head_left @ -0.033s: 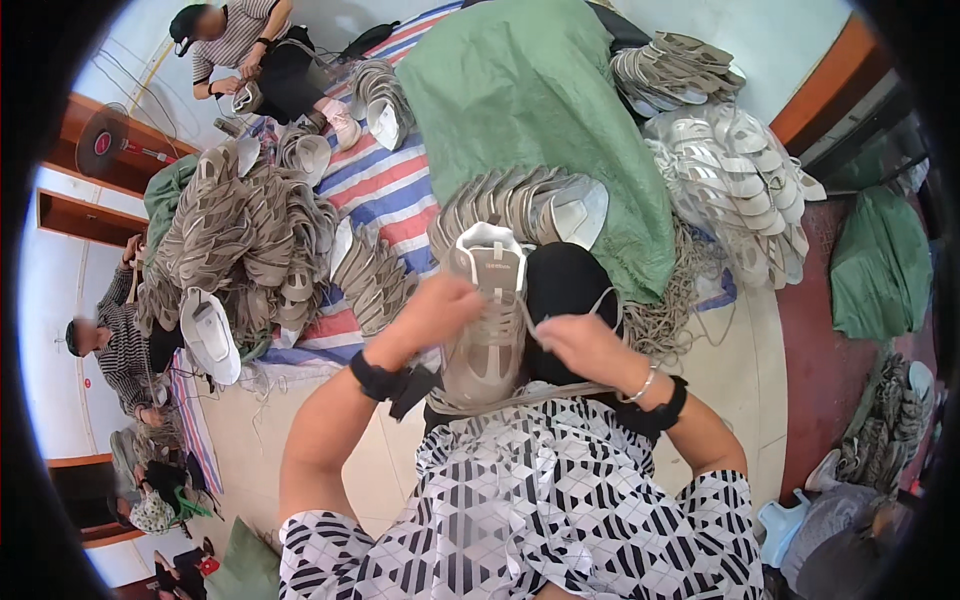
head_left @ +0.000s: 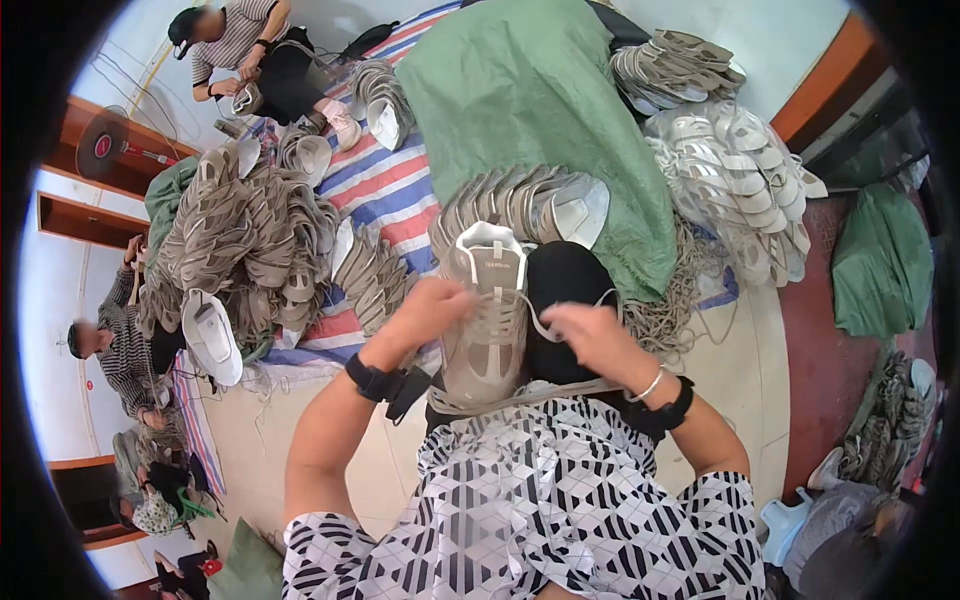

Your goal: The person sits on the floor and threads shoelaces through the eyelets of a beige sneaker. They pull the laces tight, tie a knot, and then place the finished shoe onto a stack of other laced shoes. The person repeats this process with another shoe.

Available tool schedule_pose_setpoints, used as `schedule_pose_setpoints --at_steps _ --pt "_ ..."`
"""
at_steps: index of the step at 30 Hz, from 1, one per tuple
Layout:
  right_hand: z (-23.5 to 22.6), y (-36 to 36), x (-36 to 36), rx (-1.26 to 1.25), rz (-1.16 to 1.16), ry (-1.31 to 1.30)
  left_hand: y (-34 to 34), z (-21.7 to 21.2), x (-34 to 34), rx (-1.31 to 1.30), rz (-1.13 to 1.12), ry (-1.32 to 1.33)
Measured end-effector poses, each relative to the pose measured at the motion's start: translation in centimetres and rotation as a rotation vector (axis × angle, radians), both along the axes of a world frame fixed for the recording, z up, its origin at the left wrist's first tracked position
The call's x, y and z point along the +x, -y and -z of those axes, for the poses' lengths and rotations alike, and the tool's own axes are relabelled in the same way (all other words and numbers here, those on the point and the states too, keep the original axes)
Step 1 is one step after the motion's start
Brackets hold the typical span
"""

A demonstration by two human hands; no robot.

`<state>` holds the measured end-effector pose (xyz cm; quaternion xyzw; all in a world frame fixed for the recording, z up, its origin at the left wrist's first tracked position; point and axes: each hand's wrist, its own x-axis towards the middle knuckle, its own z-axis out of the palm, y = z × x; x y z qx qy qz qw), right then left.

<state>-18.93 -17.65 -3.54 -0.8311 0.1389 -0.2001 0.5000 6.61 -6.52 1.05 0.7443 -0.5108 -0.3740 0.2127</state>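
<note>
A taupe shoe upper (head_left: 484, 365) with a white lining rests on my lap, toe toward me, beside my black-clad knee (head_left: 570, 275). My left hand (head_left: 432, 312) is closed at the left of its eyelets, fingertips pinching a beige shoelace (head_left: 526, 302). The shoelace arcs across the tongue (head_left: 493, 268) to my right hand (head_left: 598, 342), which pinches it just right of the upper, over the knee. A loose lace end curves beside the right hand. The exact fingertip grips are partly hidden. More laces (head_left: 525, 399) lie across my lap.
Ahead stand a row of nested uppers (head_left: 500, 205) and a big green sack (head_left: 520, 90). Heaped uppers (head_left: 230, 230) sit left on a striped sheet (head_left: 385, 185); a lace tangle (head_left: 680, 290) and bagged white uppers (head_left: 735, 190) are right. Co-workers sit at the left.
My right hand has shifted slightly right, its fingers lifting a little. The shoelace now forms a clearer arc across the tongue between my hands. The left hand has barely moved.
</note>
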Motion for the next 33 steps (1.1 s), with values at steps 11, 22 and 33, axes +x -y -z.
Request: schedule_pose_setpoints --at_steps 11,22,33 --pt "-0.1 0.0 4.7 0.257 0.318 -0.043 -2.6 -0.7 -3.6 -0.545 -0.151 0.352" --pt "0.0 -0.7 3.2 0.485 0.203 -0.216 -1.8 -0.2 -3.3 -0.278 -0.104 0.532" --pt "1.5 0.3 4.9 -0.064 0.253 -0.137 -2.3 0.8 -3.7 -0.572 -0.55 -0.144"
